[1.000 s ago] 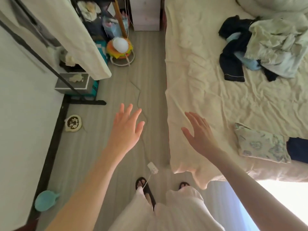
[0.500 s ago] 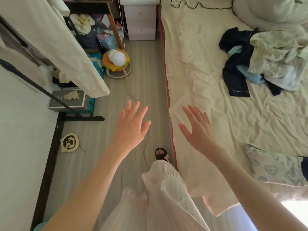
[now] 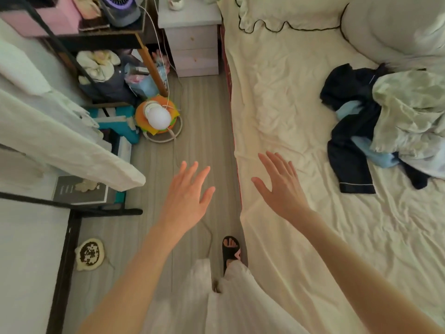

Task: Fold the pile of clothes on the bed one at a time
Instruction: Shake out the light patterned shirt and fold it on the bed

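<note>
We are holding left hand [image 3: 186, 192] and right hand [image 3: 280, 186] out, fingers spread wide and holding nothing, reaching toward the clothes pile [image 3: 382, 124] lying at right on the bed [image 3: 277, 97].

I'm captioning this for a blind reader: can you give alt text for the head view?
Two bare, open hands, left and right, reach toward a rumpled pile of dark navy, light blue and pale green clothes on a cream-sheeted bed.
</note>
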Available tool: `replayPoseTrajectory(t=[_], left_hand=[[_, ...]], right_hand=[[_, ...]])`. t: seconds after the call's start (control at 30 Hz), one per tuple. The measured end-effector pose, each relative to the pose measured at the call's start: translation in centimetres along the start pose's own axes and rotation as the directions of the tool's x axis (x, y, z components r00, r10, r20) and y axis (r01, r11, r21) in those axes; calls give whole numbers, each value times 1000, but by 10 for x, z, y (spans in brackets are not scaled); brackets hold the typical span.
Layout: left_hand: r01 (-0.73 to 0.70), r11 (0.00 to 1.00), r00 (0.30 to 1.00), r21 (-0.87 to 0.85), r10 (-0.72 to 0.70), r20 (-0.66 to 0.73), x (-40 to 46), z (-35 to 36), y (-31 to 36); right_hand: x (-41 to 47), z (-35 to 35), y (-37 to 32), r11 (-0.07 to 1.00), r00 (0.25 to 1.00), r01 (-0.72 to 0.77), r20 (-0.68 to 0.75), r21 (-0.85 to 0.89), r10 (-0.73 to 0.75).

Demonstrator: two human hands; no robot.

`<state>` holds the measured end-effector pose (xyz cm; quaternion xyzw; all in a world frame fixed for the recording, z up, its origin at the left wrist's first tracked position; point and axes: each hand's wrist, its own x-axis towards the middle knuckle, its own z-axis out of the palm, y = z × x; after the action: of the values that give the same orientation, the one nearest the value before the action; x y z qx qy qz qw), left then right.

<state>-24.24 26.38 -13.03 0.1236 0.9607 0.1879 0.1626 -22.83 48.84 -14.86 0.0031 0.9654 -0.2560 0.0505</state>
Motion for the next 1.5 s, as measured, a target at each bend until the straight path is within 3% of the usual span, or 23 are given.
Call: replayPoseTrajectory(t=[0.17,0.37,0.63,0.9,1.07,1.3,1.5], left_hand=[[-50,999,999,5,50,-14,66,-34,-5],[-153,987,986,58,156,-56,151,-63,-21],[-417,904,907,93,408,108,304,-86,-37],[-512,853,838,98,471,274,420,-89,-28],[-554,828,784,86,484,389,471,-43,3],[-577,807,761,126,475,441,545,67,71],[-671,725,701,154,554,449,604,153,153]], right_hand=[[53,-10,2,998,998,-44,35,-42,46],[127,-19,2,994,996,-78,-42,-78,75],[219,-16,14,940,932,-334,-171,-66,319],[287,-11,39,853,840,-522,-176,-6,513],[299,-13,108,774,764,-633,-169,-11,623],[309,-25,275,649,653,-756,-137,-79,744],[312,-55,419,536,548,-834,-316,-133,774]])
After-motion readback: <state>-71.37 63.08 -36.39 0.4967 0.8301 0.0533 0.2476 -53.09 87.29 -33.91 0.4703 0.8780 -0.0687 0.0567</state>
